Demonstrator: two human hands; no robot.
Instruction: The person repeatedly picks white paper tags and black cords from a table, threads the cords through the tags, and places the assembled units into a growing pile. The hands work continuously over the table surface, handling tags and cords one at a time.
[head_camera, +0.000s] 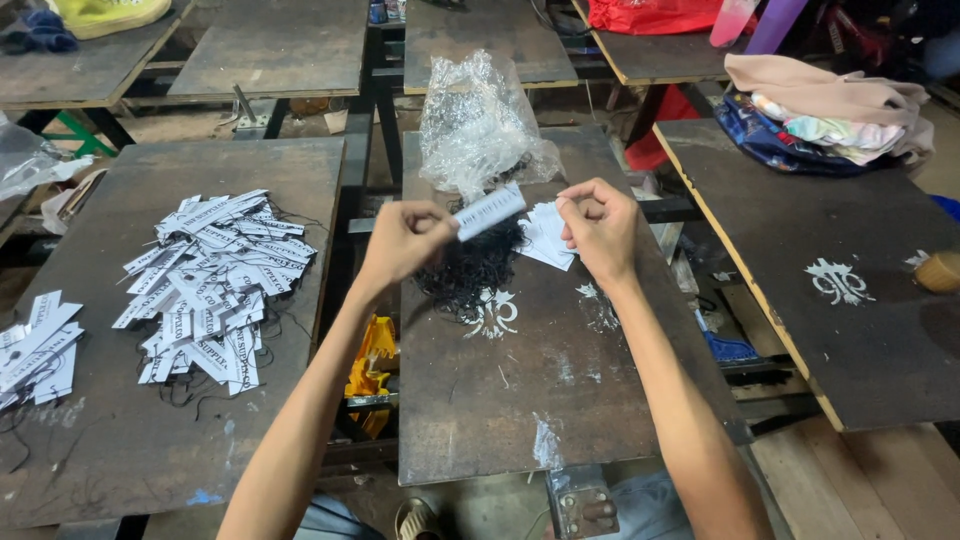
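Bench (560, 400) dark, worn; crumpled plastic bag (478, 125) at far edge, black string heap (470, 270) below it. Big pile of finished tags (215, 285) on left bench.

Left hand (400, 240): fingers pinching white paper tag (490, 211), held above strings. Right hand (600, 228): fingers pressed together, apparently on thin string, over loose tags (548, 238).

Advice: keep tag steady, string taut, feed through hole.

Tag: small white strip, dark print.

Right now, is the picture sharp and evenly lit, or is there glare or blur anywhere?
Head view: hands sharp, left hand holding a white tag, right hand beside it; glare on the crumpled plastic bag; table edges bow slightly; far corners darker.
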